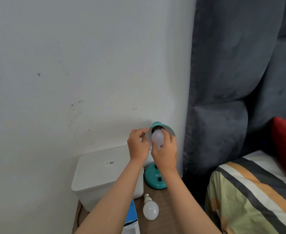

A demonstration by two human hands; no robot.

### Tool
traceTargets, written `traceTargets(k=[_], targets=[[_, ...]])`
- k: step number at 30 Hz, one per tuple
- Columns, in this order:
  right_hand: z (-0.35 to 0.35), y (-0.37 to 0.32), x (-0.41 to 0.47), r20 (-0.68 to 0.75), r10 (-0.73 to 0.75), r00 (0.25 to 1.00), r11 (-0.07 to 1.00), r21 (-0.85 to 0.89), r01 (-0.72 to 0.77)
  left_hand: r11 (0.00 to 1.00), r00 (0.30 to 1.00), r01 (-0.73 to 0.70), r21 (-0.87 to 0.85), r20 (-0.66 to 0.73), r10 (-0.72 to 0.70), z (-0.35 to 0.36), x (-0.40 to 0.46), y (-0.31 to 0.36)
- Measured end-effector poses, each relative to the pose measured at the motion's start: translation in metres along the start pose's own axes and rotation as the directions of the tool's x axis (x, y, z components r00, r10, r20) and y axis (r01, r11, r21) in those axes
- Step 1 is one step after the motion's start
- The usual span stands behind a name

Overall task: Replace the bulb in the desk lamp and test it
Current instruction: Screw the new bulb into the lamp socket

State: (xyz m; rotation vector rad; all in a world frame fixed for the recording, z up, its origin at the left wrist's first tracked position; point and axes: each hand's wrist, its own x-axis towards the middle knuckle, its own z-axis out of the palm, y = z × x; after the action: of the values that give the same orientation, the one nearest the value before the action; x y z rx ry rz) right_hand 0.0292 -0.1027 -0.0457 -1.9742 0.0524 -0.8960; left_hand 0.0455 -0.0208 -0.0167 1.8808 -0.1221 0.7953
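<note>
A teal desk lamp stands on a small wooden table; its round base (pixel 155 180) carries a black switch, and its shade (pixel 168 130) is tipped up toward me. A white bulb (pixel 157 136) sits at the black socket inside the shade. My right hand (pixel 165 153) wraps its fingers around this bulb from below. My left hand (pixel 138 145) pinches the left rim of the shade. A second white bulb (pixel 150 209) lies loose on the table, screw cap pointing away from me.
A white lidded plastic box (pixel 96 176) fills the table's left part against the white wall. A blue and white carton (pixel 131 222) lies at the table's near edge. A grey padded headboard (pixel 223 98) and a bed with a striped cover (pixel 250 196) are on the right.
</note>
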Motion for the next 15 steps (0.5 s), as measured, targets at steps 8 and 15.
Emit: traceTargets(k=[8, 15], targets=[[-0.0013, 0.0020, 0.0022, -0.007, 0.022, 1.000, 0.999, 0.026, -0.022, 1.000, 1.000, 0.000, -0.005, -0.002, 0.000, -0.0008, -0.0005, -0.0002], [-0.0011, 0.0052, 0.0038, -0.005, 0.106, 0.994, 0.993, 0.044, -0.106, 1.000, 1.000, -0.003, 0.000, 0.003, 0.003, -0.0008, -0.0001, -0.0011]])
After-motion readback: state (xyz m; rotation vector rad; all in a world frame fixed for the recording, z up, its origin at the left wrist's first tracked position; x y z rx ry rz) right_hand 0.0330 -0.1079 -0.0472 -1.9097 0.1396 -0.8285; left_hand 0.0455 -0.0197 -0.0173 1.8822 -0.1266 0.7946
